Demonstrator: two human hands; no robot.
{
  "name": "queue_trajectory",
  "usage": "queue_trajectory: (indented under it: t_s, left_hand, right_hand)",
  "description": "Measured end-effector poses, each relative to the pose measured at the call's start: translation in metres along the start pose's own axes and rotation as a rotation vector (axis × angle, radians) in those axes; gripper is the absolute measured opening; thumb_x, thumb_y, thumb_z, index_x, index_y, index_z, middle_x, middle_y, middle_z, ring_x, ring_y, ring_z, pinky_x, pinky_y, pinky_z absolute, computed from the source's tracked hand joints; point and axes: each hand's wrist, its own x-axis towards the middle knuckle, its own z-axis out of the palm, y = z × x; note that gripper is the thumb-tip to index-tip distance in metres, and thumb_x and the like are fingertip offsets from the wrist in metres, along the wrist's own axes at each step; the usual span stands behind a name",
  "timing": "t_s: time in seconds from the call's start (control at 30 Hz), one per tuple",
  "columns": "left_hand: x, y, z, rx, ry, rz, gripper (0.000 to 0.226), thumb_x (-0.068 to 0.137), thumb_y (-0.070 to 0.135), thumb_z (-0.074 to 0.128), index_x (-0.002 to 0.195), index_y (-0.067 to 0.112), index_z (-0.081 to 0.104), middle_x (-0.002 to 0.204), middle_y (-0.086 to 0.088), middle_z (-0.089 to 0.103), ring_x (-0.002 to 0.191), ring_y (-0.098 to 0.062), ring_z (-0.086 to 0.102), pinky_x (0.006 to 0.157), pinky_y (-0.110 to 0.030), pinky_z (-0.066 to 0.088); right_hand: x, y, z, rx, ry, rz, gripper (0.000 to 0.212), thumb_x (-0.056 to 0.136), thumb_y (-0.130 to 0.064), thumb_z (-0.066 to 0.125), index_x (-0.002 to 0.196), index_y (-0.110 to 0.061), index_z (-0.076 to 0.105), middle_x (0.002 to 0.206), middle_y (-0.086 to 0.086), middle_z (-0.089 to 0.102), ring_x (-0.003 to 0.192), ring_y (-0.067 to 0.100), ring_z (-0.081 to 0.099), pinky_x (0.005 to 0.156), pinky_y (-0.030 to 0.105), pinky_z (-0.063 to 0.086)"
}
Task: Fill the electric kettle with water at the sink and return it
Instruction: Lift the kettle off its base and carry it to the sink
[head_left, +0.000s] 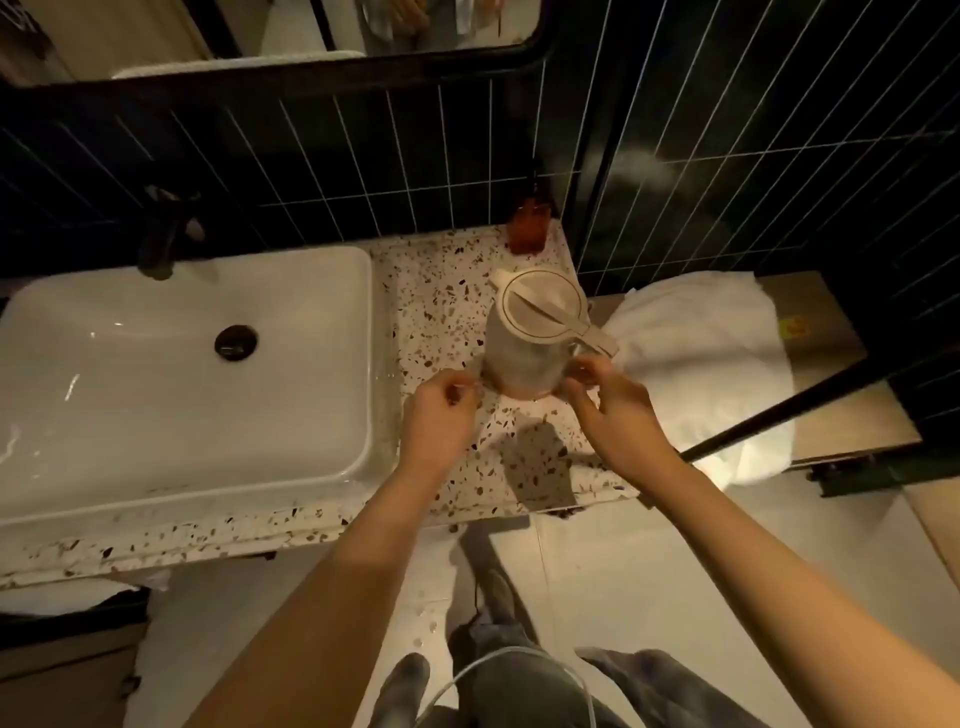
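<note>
A cream electric kettle (524, 343) stands upright on the speckled terrazzo counter (431, 291), to the right of the white sink (171, 457). Its lid is closed, its handle points right and its spout points to the back left. My left hand (441, 415) is at the kettle's lower left with thumb and forefinger pinched together; contact with the kettle is unclear. My right hand (615, 405) has its fingertips against the kettle's lower right, below the handle. A dark tap (163, 234) sits behind the basin, with no water running.
An amber soap bottle (529, 228) stands at the counter's back corner, behind the kettle. A white towel (706, 364) lies on a wooden shelf (831, 332) to the right. A black glass-panel frame (789, 410) crosses in front of it. The dark drain (236, 342) sits in the basin.
</note>
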Motion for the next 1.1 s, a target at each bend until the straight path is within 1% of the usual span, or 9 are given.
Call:
queue_trajectory:
  t_s: [0.17,0.3,0.47,0.6,0.73,0.8,0.9,1.0,1.1]
  left_hand:
    - [0.050,0.022,0.016,-0.050,-0.013,-0.020,0.014,0.092,0.020,0.057,0.095,0.017,0.070,0.088,0.001,0.070,0.086,-0.021,0.067,0.080,-0.037,0.055]
    - [0.082,0.036,0.031,-0.103,-0.006,-0.053,0.023,0.095,0.026,0.057,0.113,0.013,0.063,0.098,0.006,0.061,0.094,-0.012,0.056,0.073,-0.018,0.043]
    - [0.123,0.045,0.048,-0.223,-0.044,-0.264,0.061,0.092,0.037,0.059,0.143,0.010,0.040,0.140,-0.007,0.050,0.122,-0.023,0.050,0.093,-0.030,0.039]
    - [0.134,0.039,0.054,-0.277,-0.203,-0.355,0.080,0.085,0.049,0.064,0.148,0.014,0.031,0.149,-0.007,0.042,0.134,-0.026,0.041,0.105,-0.037,0.036]
    - [0.145,0.033,0.060,-0.397,-0.255,-0.451,0.105,0.052,0.064,0.075,0.142,0.020,0.046,0.140,-0.002,0.056,0.123,-0.023,0.054,0.106,-0.043,0.042]
    - [0.149,0.033,0.061,-0.414,-0.247,-0.454,0.092,0.056,0.060,0.075,0.137,0.021,0.053,0.132,-0.002,0.062,0.116,-0.022,0.059,0.102,-0.044,0.047]
    - [0.148,0.041,0.062,-0.433,-0.239,-0.433,0.050,0.082,0.038,0.069,0.127,0.018,0.060,0.116,-0.001,0.067,0.103,-0.020,0.062,0.086,-0.036,0.052]
    - [0.148,0.043,0.064,-0.540,-0.244,-0.464,0.025,0.089,0.024,0.064,0.112,0.017,0.063,0.097,0.000,0.068,0.090,-0.019,0.063,0.072,-0.032,0.050]
    - [0.147,0.042,0.064,-0.651,-0.264,-0.487,0.015,0.087,0.020,0.066,0.102,0.017,0.065,0.104,-0.007,0.071,0.101,-0.028,0.065,0.089,-0.042,0.053]
  right_hand:
    - [0.031,0.020,-0.011,0.067,0.182,0.151,0.037,0.095,-0.029,0.050,0.128,-0.012,0.054,0.121,0.011,0.061,0.110,0.026,0.057,0.095,0.043,0.048]
    - [0.044,0.035,-0.013,0.040,0.202,0.173,0.041,0.097,-0.028,0.049,0.131,-0.005,0.051,0.129,0.018,0.054,0.118,0.030,0.052,0.101,0.045,0.044]
    - [0.067,0.047,-0.005,0.100,0.110,0.268,0.041,0.098,-0.037,0.039,0.107,-0.005,0.064,0.110,0.016,0.064,0.103,0.029,0.059,0.088,0.036,0.045]
    - [0.077,0.050,-0.007,0.274,0.030,0.363,0.053,0.101,-0.043,0.031,0.070,-0.006,0.051,0.075,0.015,0.058,0.069,0.024,0.052,0.068,0.035,0.039]
    - [0.084,0.060,-0.006,0.417,-0.019,0.401,0.070,0.093,-0.061,0.036,0.070,0.005,0.048,0.076,0.035,0.053,0.068,0.025,0.050,0.071,0.039,0.041]
    - [0.088,0.067,-0.004,0.447,-0.051,0.409,0.090,0.083,-0.074,0.037,0.086,0.014,0.052,0.091,0.041,0.057,0.076,0.039,0.058,0.084,0.052,0.049]
    - [0.091,0.072,-0.002,0.451,-0.085,0.404,0.102,0.077,-0.082,0.038,0.099,0.018,0.053,0.102,0.044,0.055,0.098,0.055,0.056,0.098,0.064,0.041]
    - [0.092,0.071,-0.002,0.434,-0.093,0.444,0.104,0.075,-0.085,0.040,0.105,0.013,0.058,0.105,0.039,0.061,0.102,0.050,0.059,0.100,0.059,0.043]
    - [0.092,0.068,-0.003,0.435,-0.136,0.456,0.076,0.085,-0.073,0.042,0.097,-0.004,0.074,0.095,0.018,0.075,0.097,0.029,0.069,0.098,0.039,0.048]
